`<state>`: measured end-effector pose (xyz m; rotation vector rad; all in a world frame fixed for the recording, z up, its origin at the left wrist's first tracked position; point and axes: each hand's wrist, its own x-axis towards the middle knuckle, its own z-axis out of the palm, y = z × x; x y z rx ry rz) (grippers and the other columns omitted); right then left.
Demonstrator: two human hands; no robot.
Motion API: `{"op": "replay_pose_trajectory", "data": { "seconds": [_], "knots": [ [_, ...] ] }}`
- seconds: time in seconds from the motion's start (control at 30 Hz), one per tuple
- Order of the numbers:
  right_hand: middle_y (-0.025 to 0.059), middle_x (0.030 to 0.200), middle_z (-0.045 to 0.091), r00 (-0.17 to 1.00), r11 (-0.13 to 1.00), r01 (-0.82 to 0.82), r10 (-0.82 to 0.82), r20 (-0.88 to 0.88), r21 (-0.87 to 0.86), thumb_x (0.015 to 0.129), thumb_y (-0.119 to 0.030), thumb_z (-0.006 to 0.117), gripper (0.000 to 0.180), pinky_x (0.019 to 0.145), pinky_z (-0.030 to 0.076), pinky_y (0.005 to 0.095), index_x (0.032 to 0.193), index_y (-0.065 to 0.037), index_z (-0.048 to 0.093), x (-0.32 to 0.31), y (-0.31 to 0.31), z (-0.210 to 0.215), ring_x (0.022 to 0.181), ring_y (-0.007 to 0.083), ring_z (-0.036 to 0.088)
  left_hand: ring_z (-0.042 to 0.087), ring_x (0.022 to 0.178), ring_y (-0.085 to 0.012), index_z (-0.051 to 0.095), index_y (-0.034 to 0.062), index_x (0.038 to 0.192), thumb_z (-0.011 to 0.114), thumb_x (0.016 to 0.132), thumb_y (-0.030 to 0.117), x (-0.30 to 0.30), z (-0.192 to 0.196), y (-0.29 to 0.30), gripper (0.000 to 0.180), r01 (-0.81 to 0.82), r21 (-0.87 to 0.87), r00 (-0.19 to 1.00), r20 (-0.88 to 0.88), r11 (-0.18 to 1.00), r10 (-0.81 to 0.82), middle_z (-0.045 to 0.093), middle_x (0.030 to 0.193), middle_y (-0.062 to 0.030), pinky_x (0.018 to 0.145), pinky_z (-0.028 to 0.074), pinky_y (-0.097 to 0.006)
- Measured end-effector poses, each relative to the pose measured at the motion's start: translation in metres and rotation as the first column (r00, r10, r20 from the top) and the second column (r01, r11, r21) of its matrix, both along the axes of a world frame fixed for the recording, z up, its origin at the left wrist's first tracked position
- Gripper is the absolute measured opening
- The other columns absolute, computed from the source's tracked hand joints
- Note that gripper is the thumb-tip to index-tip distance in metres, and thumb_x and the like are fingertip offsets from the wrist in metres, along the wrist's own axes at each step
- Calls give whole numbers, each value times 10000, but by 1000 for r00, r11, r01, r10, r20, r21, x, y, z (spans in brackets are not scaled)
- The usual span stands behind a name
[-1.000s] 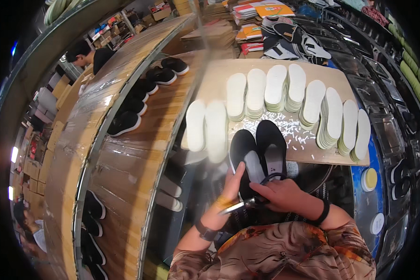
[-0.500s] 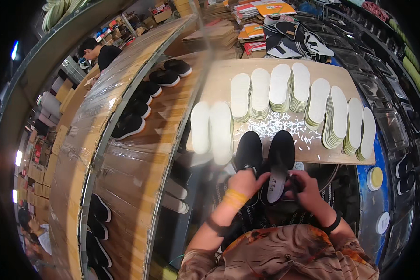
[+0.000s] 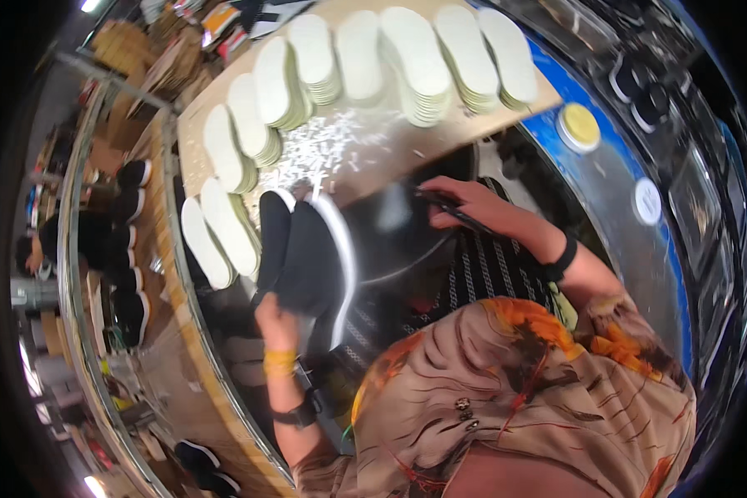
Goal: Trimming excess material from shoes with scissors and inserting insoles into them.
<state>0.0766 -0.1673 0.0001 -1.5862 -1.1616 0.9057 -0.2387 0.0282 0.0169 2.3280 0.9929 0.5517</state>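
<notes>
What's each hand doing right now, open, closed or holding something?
Left hand: closed, holding a pair of black shoes with white soles.
Right hand: closed around a dark, slim object; its exact kind cannot be told.

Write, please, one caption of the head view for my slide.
Left hand holding two black shoes near stacks of white insoles, right hand holding a slim dark tool.

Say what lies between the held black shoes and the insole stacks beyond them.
In the head view, loose white scraps lie on the board between shoes and insoles.
</notes>
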Motion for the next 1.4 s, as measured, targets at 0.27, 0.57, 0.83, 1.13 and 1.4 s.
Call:
{"op": "replay_pose_trajectory", "data": {
  "seconds": [0.27, 0.57, 0.83, 1.13, 1.4],
  "knots": [
    [138, 970, 578, 928, 980, -130, 67, 367, 149, 648, -387, 721, 599, 775, 435, 374, 1138, -117, 506, -8, 13, 30, 936, 311, 555, 584, 763, -208, 592, -39, 936, 549, 749, 58, -11, 47, -12, 216, 278, -230, 956, -24, 933, -291, 628, 843, -134, 713, 443, -302],
    [114, 843, 604, 899, 986, -68, 126, 419, -150, 688, -308, 713, 508, 676, 469, 367, 1118, -104, 536, -11, -13, 12, 777, 304, 593, 594, 748, -355, 586, -24, 902, 542, 722, 22, 11, 43, -20, 191, 335, -69, 942, -13, 940, -337, 604, 825, -211, 674, 454, -336],
    [170, 883, 605, 894, 983, -124, 50, 445, 137, 688, -356, 690, 540, 707, 465, 381, 1119, -74, 527, -20, -25, 22, 815, 330, 587, 597, 716, -375, 587, -28, 868, 531, 733, 33, 12, 26, 12, 159, 301, 22, 950, -96, 953, -298, 599, 763, -217, 628, 463, -361],
    [174, 901, 606, 949, 914, -136, 231, 215, -382, 702, -373, 684, 521, 680, 457, 390, 1095, -66, 532, -13, -35, 4, 807, 329, 591, 535, 591, -387, 510, 14, 662, 611, 756, 84, -11, -5, 16, 155, 196, 282, 955, -274, 939, -117, 524, 593, -190, 513, 416, -418],
    [124, 881, 589, 853, 963, -234, 268, 447, -131, 673, -389, 689, 541, 711, 461, 397, 1108, -108, 532, -58, 15, 31, 847, 314, 578, 583, 661, -160, 614, -11, 814, 596, 786, 118, -36, -79, 41, 133, 69, -665, 817, 466, 744, 341, 570, 624, -50, 639, 482, -293]
  ]
}}
